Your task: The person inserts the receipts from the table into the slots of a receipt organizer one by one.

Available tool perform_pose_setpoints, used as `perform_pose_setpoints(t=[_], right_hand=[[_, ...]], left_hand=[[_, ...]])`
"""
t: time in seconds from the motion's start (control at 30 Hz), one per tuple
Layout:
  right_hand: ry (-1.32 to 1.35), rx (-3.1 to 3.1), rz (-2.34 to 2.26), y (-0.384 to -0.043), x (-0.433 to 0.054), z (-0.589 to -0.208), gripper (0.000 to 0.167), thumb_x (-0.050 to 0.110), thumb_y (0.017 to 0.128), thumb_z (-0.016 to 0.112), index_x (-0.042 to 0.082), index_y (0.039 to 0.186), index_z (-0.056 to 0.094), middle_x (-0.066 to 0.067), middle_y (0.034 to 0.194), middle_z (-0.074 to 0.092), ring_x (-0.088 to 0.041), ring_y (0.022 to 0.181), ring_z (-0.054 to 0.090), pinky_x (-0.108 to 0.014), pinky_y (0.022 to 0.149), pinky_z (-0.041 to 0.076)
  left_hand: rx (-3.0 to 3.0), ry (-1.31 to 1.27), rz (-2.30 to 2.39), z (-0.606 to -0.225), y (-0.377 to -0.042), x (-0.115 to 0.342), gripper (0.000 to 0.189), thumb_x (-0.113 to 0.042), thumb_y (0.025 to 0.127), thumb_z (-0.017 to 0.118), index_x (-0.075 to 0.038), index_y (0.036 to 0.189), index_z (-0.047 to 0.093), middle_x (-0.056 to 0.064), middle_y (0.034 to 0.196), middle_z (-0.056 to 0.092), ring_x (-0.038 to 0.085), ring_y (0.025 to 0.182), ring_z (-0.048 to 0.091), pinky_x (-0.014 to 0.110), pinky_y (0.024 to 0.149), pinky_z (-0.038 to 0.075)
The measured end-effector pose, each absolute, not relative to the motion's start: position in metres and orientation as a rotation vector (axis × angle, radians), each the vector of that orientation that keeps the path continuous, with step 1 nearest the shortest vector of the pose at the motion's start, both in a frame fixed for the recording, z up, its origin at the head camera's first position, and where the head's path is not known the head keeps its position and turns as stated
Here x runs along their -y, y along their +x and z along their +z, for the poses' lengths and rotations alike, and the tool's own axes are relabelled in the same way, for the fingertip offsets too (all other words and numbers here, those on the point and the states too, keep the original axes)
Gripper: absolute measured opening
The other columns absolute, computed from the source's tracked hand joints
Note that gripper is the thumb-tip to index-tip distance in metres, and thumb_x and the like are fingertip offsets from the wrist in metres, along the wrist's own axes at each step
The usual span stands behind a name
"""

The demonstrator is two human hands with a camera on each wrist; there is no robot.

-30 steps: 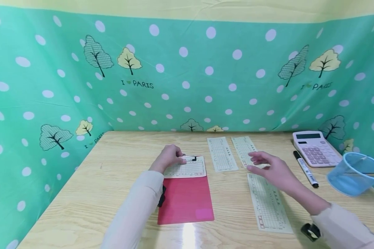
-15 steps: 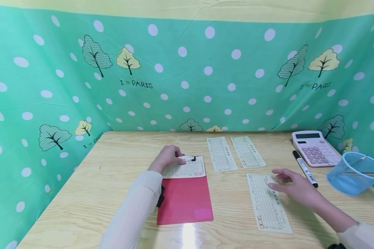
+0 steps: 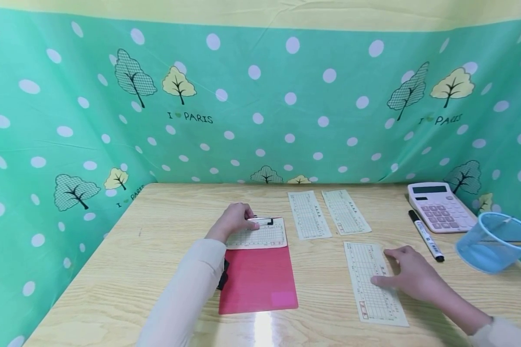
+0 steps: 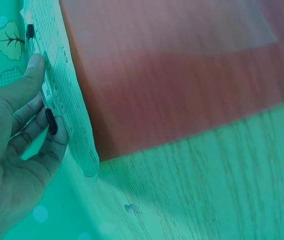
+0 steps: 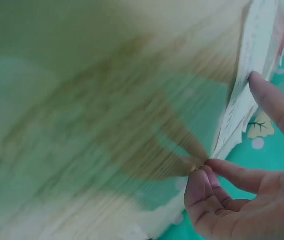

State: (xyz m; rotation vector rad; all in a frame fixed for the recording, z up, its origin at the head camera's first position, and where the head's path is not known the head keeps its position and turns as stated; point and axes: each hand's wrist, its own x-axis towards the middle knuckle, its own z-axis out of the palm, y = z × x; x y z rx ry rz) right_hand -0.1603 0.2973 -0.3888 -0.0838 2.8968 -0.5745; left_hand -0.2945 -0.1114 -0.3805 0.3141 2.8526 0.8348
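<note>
My left hand (image 3: 235, 220) grips the metal clip (image 3: 265, 221) at the top of a red clipboard (image 3: 258, 279), thumb above and fingers beneath. Under this clip lies a printed paper form (image 3: 266, 236); the left wrist view shows its edge curling a little over the red board (image 4: 182, 100). To the right, my right hand (image 3: 417, 275) is at a loose printed form (image 3: 364, 284). Its thumb (image 5: 269, 97) reaches over the sheet while the other fingertips are down on the table at the right edge. Thumb and forefinger are spread apart.
Two more printed forms, one left (image 3: 310, 214) and one right (image 3: 346, 212), lie behind the right hand's sheet. Farther right are a capped marker (image 3: 426, 236), a pink calculator (image 3: 440, 207) and a blue mesh pen cup (image 3: 482, 248). A patterned green curtain (image 3: 260, 96) hangs behind the table.
My right hand has come from over the back right form toward me, down to the right edge of the nearer form. The left hand keeps its hold on the clip.
</note>
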Motion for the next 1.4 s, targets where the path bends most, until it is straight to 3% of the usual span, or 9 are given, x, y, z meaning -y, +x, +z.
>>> perform_pose_setpoints(t=[0.2,0.33,0.53,0.67,0.83,0.9,1.07,1.23,1.4], right_hand=[[-0.059,-2.913,-0.514,-0.16,-0.297,-0.386,0.097,0.063,0.074,0.081,-0.009,0.134,0.058,-0.022,0.111,0.06,-0.035,0.094,0.059,-0.051,0.076,0.051],[-0.032,-2.918,-0.53,-0.16,-0.296,-0.385,0.09,0.062,0.074,0.082,-0.004,0.132,0.063,-0.012,0.103,0.061,-0.025,0.085,0.054,-0.038,0.066,0.046],[-0.027,-2.908,-0.594,-0.157,-0.293,-0.386,0.074,0.05,0.079,0.084,-0.002,0.128,0.067,-0.004,0.094,0.062,-0.021,0.078,0.05,-0.036,0.065,0.042],[-0.034,-2.907,-0.651,-0.156,-0.291,-0.388,0.069,0.041,0.082,0.085,-0.004,0.13,0.063,-0.002,0.085,0.061,-0.02,0.072,0.049,-0.034,0.062,0.04],[0.037,-2.887,-0.714,-0.157,-0.29,-0.389,0.082,0.037,0.081,0.086,-0.009,0.138,0.049,-0.003,0.081,0.053,-0.02,0.068,0.045,-0.031,0.058,0.034],[0.044,-2.881,-0.727,-0.156,-0.29,-0.39,0.072,0.036,0.082,0.086,-0.007,0.13,0.053,-0.003,0.079,0.052,-0.019,0.067,0.045,-0.03,0.058,0.034],[-0.099,-2.918,-0.734,-0.154,-0.291,-0.39,0.026,0.027,0.089,0.079,0.009,0.09,0.061,0.002,0.072,0.05,-0.016,0.065,0.043,-0.027,0.057,0.033],[-0.304,-2.927,-0.798,-0.158,-0.286,-0.382,0.004,0.015,0.097,0.069,0.011,0.096,0.068,0.005,0.085,0.065,-0.014,0.08,0.058,-0.031,0.069,0.049],[-0.453,-2.935,-0.827,-0.163,-0.269,-0.369,0.004,0.014,0.1,0.064,0.012,0.098,0.068,0.005,0.09,0.069,-0.012,0.082,0.06,-0.029,0.069,0.049]], left_hand=[[-2.852,0.328,0.843,-0.38,-0.294,0.113,0.027,-0.018,0.084,0.086,-0.003,0.096,0.067,0.006,0.091,0.063,0.02,0.087,0.056,0.039,0.087,0.049],[-2.84,0.311,0.84,-0.379,-0.293,0.112,0.026,-0.019,0.084,0.086,-0.003,0.095,0.068,0.006,0.092,0.064,0.02,0.087,0.056,0.039,0.088,0.048],[-2.827,0.308,0.822,-0.378,-0.293,0.112,0.027,-0.022,0.085,0.085,-0.004,0.095,0.067,0.005,0.091,0.063,0.02,0.087,0.055,0.038,0.087,0.048],[-2.827,0.3,0.818,-0.38,-0.293,0.112,0.03,-0.028,0.086,0.084,-0.005,0.093,0.065,0.005,0.089,0.062,0.019,0.084,0.054,0.036,0.081,0.048],[-2.844,0.301,0.821,-0.38,-0.292,0.11,0.031,-0.03,0.086,0.084,-0.006,0.09,0.064,0.004,0.086,0.06,0.019,0.082,0.052,0.034,0.078,0.046],[-2.848,0.3,0.823,-0.38,-0.291,0.109,0.031,-0.029,0.086,0.084,-0.006,0.09,0.063,0.004,0.086,0.06,0.019,0.082,0.052,0.035,0.079,0.046],[-2.848,0.286,0.818,-0.38,-0.291,0.107,0.03,-0.029,0.087,0.083,-0.007,0.09,0.064,0.004,0.087,0.06,0.019,0.083,0.052,0.035,0.079,0.046],[-2.853,0.279,0.808,-0.38,-0.291,0.107,0.03,-0.029,0.088,0.082,-0.007,0.09,0.063,0.004,0.087,0.06,0.019,0.082,0.052,0.034,0.077,0.046],[-2.846,0.268,0.812,-0.378,-0.289,0.107,0.029,-0.028,0.088,0.081,-0.006,0.09,0.063,0.005,0.088,0.061,0.02,0.083,0.053,0.035,0.078,0.046]])
